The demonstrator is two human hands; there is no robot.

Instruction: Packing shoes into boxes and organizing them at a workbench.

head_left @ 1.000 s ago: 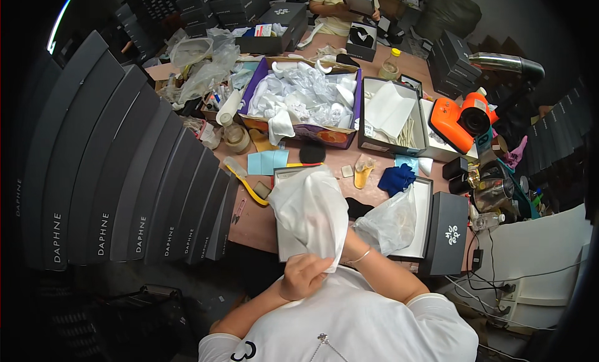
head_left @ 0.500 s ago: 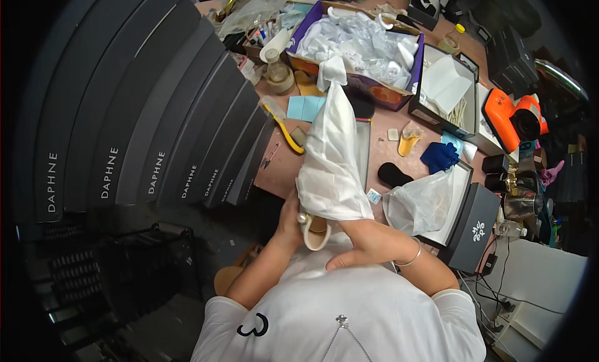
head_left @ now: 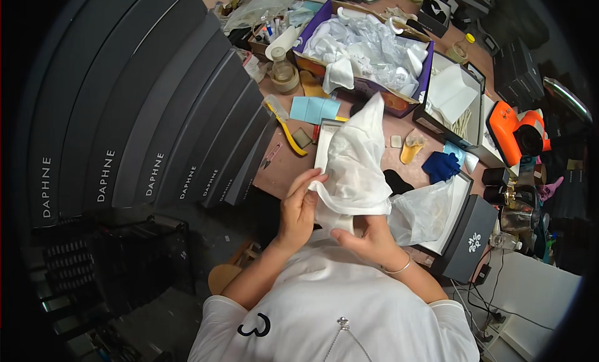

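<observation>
Above the open box [head_left: 321, 153]: the white bag [head_left: 355, 159] slants with its pointed end away from the person and its mouth toward the chest; a pale shoe [head_left: 342, 223] shows at that mouth, mostly covered.
Left hand [head_left: 296, 210]: thumb and fingers pinch the bag's edge at its left corner.
Right hand [head_left: 376, 242]: thumb stands apart, close to the shoe; the fingers run beneath the bag, so I cannot tell how they press.
Shoe risk: it could slide out toward the lap, since the mouth faces that way and the right hand's support looks partial.
Bag risk: the thin edge could slip from the pinch or tear, should the shoe snag it; the bracelet [head_left: 399, 268] might also catch it.
Changed hand: half a second ago the left hand was lower, beside the shoe; now it is up at the bag's edge.
Changed shoe: its tan inside showed then; now only a pale part does.
Changed bag: its far end now leans further right, baring the box's left wall.
</observation>
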